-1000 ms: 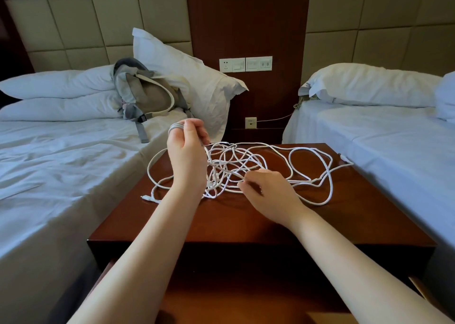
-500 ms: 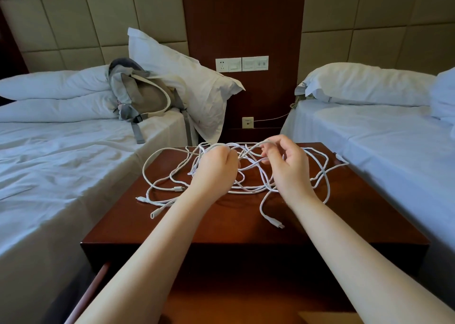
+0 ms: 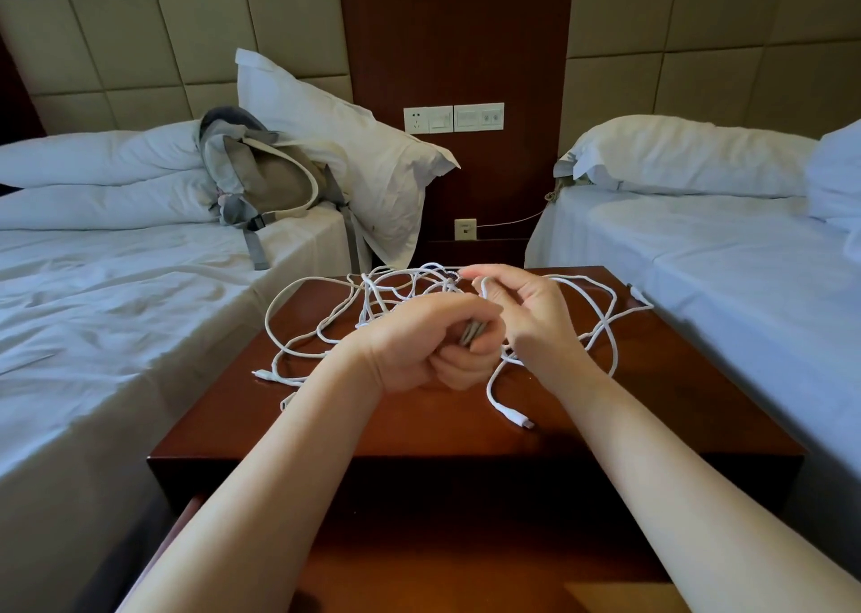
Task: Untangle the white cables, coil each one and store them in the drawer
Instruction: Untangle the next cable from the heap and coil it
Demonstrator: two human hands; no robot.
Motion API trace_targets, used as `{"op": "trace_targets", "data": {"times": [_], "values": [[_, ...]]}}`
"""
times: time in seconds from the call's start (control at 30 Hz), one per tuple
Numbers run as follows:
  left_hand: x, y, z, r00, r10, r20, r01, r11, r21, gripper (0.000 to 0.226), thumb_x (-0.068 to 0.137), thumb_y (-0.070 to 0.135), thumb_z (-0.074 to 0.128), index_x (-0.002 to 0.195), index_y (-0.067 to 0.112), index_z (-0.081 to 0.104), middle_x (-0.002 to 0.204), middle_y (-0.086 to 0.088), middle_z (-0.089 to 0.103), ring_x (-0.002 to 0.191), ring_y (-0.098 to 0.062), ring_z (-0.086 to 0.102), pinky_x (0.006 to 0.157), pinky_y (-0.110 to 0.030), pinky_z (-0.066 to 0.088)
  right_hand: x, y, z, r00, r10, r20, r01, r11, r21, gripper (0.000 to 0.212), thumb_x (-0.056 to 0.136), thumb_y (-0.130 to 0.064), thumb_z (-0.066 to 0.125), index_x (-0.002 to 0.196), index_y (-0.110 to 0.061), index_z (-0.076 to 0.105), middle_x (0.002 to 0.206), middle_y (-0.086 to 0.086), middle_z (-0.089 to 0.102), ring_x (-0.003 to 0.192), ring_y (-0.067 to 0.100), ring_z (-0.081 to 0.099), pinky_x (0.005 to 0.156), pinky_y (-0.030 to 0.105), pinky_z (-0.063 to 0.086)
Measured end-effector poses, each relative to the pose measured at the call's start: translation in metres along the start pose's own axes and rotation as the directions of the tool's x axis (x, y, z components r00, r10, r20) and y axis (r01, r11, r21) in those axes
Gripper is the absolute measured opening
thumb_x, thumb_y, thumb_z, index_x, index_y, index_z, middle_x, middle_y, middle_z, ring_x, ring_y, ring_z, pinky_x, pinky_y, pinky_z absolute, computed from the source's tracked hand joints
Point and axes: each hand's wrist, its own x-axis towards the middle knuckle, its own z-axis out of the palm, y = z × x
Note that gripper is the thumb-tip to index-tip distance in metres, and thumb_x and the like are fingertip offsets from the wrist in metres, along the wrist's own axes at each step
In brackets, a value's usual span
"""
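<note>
Below the wooden surface (image 3: 675, 407), nearest, the drawer (image 3: 466, 561) stands open, I think ready for coils. Over the surface the left hand (image 3: 419, 351) has its fingers (image 3: 454, 368) curled round a small bundle of strands (image 3: 471, 333), to fix the coil. The right hand (image 3: 531, 319) pinches one strand to guide it. Behind them the white cables (image 3: 372, 305) lie tangled on it, between two beds (image 3: 116, 333).
</note>
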Motion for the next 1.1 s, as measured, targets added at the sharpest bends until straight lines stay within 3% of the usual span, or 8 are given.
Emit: {"op": "trace_targets", "data": {"times": [0.07,0.13,0.3,0.47,0.67,0.8,0.97,1.1], "values": [[0.0,0.002,0.002,0.997,0.072,0.014,-0.071,0.993,-0.099,0.038,0.084,0.023,0.033,0.049,0.015,0.046,0.04,0.006,0.028,0.036,-0.005,0.023,0.038,-0.017,0.018,0.002,0.006,0.01,0.986,0.153,0.061,-0.151,0.988,-0.04,0.057,0.088,0.01,0.048,0.062,-0.035,0.071,0.062,-0.015,0.065,0.066,-0.002,0.062,0.069,0.017,0.046],[0.001,0.004,0.003,0.986,0.168,-0.014,-0.168,0.966,-0.197,0.04,0.085,0.023,0.032,0.049,0.017,0.047,0.041,0.007,0.031,0.037,-0.004,0.026,0.038,-0.017,0.022,0.003,0.014,0.021,0.961,0.267,0.076,-0.257,0.959,-0.119,0.068,0.084,0.019,0.04,0.033,-0.024,0.047,0.038,-0.011,0.043,0.044,0.004,0.046,0.057,0.023,0.036],[0.002,0.011,-0.003,0.862,0.402,-0.307,-0.488,0.823,-0.29,0.037,0.086,0.023,0.036,0.051,0.017,0.047,0.044,0.007,0.033,0.039,-0.005,0.029,0.043,-0.02,0.022,-0.012,0.01,0.022,0.99,-0.042,0.131,0.084,0.939,-0.334,0.027,0.091,-0.014,0.053,0.069,-0.002,0.062,0.054,0.003,0.052,0.053,0.013,0.045,0.056,0.011,0.033],[0.007,0.009,-0.003,0.666,0.424,-0.614,-0.625,0.767,-0.148,0.032,0.095,0.01,0.026,0.066,0.012,0.039,0.049,0.005,0.036,0.045,-0.008,0.03,0.048,-0.02,0.028,-0.01,0.01,0.027,0.975,0.113,0.189,-0.031,0.92,-0.39,0.024,0.095,-0.026,0.052,0.074,-0.019,0.059,0.062,-0.01,0.05,0.063,0.006,0.045,0.057,0.014,0.027],[0.012,0.012,0.003,0.354,0.535,-0.767,-0.745,0.657,0.114,0.036,0.101,0.007,0.028,0.069,0.011,0.045,0.051,0.006,0.043,0.051,-0.008,0.038,0.053,-0.02,0.033,-0.006,0.018,0.029,0.996,0.018,0.091,0.016,0.932,-0.363,0.029,0.091,-0.02,0.057,0.068,-0.002,0.058,0.055,0.007,0.053,0.053,0.018,0.044,0.052,0.024,0.033],[0.014,0.009,0.0,0.154,0.504,-0.85,-0.682,0.677,0.278,0.038,0.101,0.011,0.03,0.066,0.014,0.046,0.05,0.008,0.046,0.052,-0.01,0.041,0.056,-0.023,0.034,-0.005,0.021,0.031,0.999,0.025,0.021,-0.014,0.911,-0.413,0.032,0.09,-0.023,0.053,0.065,-0.003,0.056,0.05,0.001,0.048,0.054,0.019,0.046,0.055,0.035,0.044],[0.01,0.011,-0.002,-0.122,0.675,-0.728,-0.413,0.632,0.656,0.032,0.093,0.023,0.032,0.07,0.009,0.049,0.066,-0.011,0.048,0.055,-0.012,0.043,0.056,-0.02,0.035,-0.006,0.02,0.027,0.974,0.093,-0.206,-0.147,0.954,-0.26,0.035,0.097,-0.023,0.046,0.067,-0.008,0.053,0.051,-0.002,0.046,0.045,0.008,0.041,0.046,0.024,0.03],[-0.006,0.016,-0.031,-0.146,0.716,-0.683,-0.274,0.634,0.723,0.032,0.092,0.025,0.034,0.073,0.006,0.052,0.069,-0.012,0.051,0.059,-0.012,0.046,0.058,-0.02,0.036,-0.006,0.026,-0.001,0.931,0.167,-0.324,-0.236,0.954,-0.187,0.034,0.102,-0.024,0.037,0.079,-0.006,0.055,0.064,-0.002,0.056,0.05,0.006,0.048,0.051,0.024,0.038]]}}
